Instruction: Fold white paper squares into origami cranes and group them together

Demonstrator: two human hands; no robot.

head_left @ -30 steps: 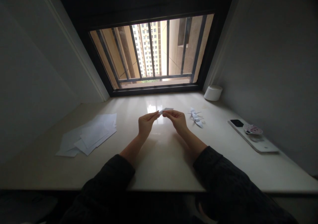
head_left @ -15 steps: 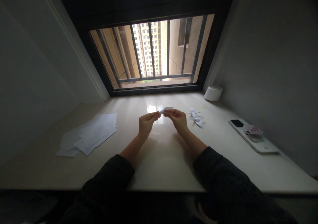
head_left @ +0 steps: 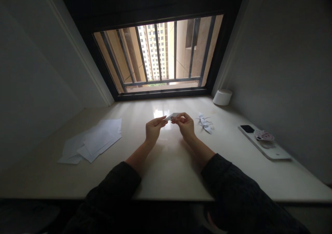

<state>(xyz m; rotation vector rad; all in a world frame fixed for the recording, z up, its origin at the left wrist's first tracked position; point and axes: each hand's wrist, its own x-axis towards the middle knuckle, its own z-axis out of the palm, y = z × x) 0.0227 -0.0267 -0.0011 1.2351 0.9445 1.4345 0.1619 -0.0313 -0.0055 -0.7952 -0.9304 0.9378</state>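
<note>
A small folded piece of white paper (head_left: 171,116) is held up between my two hands, above the middle of the pale sill. My left hand (head_left: 154,128) pinches its left end between thumb and fingers. On the other side, my right hand (head_left: 185,125) grips the right part, with fingers bent over it and hiding some of it. Just right of my right hand lie several small folded paper figures (head_left: 204,122) with thin pointed ends. A loose stack of white paper sheets (head_left: 100,137) lies to the left of my left hand.
A white phone (head_left: 264,142) with a round decorated grip lies at the right, near the wall. In the far right corner stands a white cylindrical object (head_left: 222,97). The dark window frame (head_left: 163,96) borders the back of the sill (head_left: 171,178).
My right hand's fingers have shifted and curled a little on the folded paper, which is tilted differently. My left hand has barely moved. Everything on the sill stays where it was.
</note>
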